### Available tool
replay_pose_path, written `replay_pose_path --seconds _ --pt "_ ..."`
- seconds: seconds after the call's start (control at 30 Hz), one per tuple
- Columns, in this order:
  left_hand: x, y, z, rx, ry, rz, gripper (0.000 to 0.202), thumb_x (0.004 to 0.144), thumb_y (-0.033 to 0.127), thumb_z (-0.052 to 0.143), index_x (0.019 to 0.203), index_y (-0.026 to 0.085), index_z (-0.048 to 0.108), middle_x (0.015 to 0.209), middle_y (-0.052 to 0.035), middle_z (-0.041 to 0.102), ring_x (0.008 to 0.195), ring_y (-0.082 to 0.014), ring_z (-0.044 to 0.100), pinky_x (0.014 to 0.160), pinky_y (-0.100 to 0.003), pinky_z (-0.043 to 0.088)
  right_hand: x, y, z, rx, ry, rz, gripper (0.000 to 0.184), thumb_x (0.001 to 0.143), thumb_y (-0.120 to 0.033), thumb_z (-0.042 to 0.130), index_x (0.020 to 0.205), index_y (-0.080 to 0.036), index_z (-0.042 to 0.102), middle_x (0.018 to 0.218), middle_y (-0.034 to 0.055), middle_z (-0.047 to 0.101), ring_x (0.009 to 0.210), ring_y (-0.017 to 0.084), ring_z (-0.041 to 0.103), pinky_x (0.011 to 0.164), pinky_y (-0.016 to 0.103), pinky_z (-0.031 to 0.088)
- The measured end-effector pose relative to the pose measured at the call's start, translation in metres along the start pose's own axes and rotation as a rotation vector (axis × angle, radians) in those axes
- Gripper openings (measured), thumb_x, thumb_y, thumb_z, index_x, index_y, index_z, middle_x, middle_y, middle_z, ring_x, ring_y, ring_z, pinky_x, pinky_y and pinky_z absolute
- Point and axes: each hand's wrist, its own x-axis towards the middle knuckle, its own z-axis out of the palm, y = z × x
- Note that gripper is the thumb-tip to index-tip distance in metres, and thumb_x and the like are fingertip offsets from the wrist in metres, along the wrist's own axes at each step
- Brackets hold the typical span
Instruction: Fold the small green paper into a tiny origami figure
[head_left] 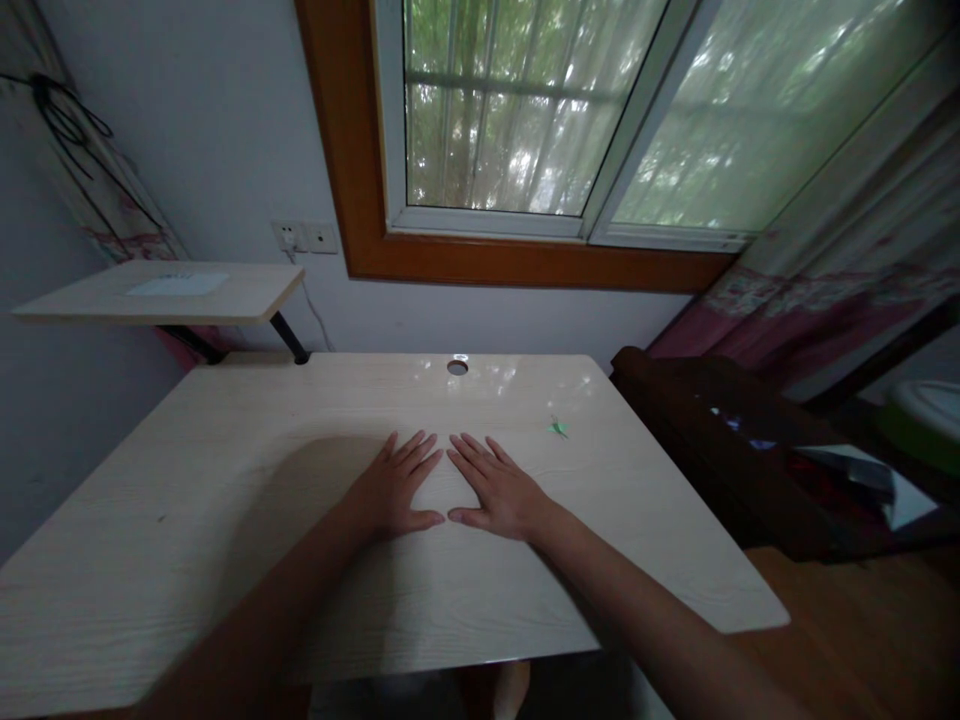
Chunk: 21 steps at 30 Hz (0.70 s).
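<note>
My left hand (396, 487) lies flat, palm down, on the pale wooden desk (225, 480), fingers stretched out and holding nothing. Right beside it my right hand (496, 487) also rests flat and open on the desk, thumb tips almost touching. A small green folded paper piece (557, 428) sits on the desk to the right of my right hand, apart from it.
A round cable hole (457, 366) is at the desk's far edge. A raised shelf (161, 290) stands at the back left, with a wall socket (304, 237) behind. A dark wooden piece of furniture (720, 440) stands at the right, under a window (525, 110).
</note>
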Motion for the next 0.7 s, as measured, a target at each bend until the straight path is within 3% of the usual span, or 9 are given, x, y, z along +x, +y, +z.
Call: replay_pose_path --seconds 0.7 --pt "0.0017 0.0016 0.0022 0.005 0.001 -0.007 0.092 0.081 0.068 0.054 0.152 0.018 0.023 0.159 -0.0137 0.015 0.148 -0.0292 0.008 0.118 -0.054 -0.001 0.0 -0.0019 -0.0028 -0.003 0.019 -0.017 0.088 0.089 -0.063 0.051 0.154 -0.015 0.017 0.157 0.0171 0.018 0.146 0.032 0.017 0.116 0.058 0.016"
